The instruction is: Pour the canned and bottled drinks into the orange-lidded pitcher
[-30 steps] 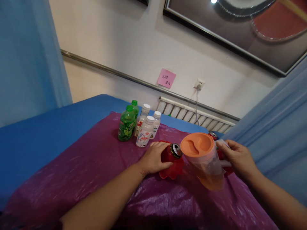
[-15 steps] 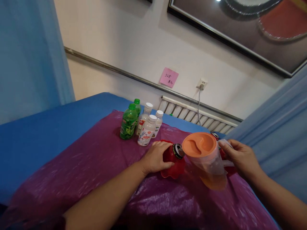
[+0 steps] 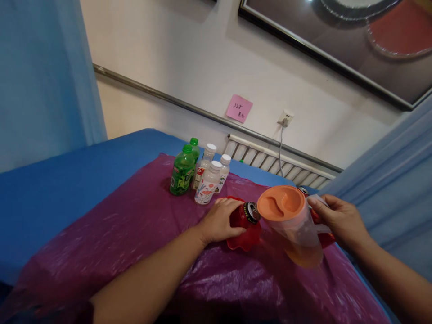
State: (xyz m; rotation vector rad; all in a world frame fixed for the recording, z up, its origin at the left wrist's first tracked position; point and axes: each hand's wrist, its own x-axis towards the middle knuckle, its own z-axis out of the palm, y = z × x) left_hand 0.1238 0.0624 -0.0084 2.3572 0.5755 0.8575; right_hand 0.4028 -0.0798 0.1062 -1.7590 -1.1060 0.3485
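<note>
Left hand: my left hand (image 3: 220, 222) is curled round the side of a red drink can (image 3: 243, 216), fingers wrapped on its body, thumb underneath.
Can: it leans over with its opened silver top (image 3: 252, 212) pointing toward the pitcher; its lower part sits in a red wavy-rimmed dish (image 3: 243, 241), so I see it tilted, not upright.
Right hand: my right hand (image 3: 337, 219) is closed on the handle side of a clear plastic pitcher (image 3: 297, 234); the fingers hide the handle itself.
Pitcher: orange lid (image 3: 281, 203) on, amber liquid in the bottom, body tipped toward me. It stands just beside the can, right of it; I cannot tell whether the two touch.
Behind the pitcher: a second can top (image 3: 303, 191) shows just past the lid, mostly hidden.
Bottles: two green bottles (image 3: 182, 170) and three white-capped bottles (image 3: 208, 183) stand close together, upright, beyond my left hand and a little to its left, near but apart from it.
Surface: everything rests on a purple plastic sheet (image 3: 135, 234) over a blue cover (image 3: 60, 189).
Open room: the purple sheet is bare to the left of my left forearm and in front of the dish.
Edges: the sheet's far edge runs just behind the bottles; a blue curtain (image 3: 394, 180) hangs close on the right, beside my right hand.
</note>
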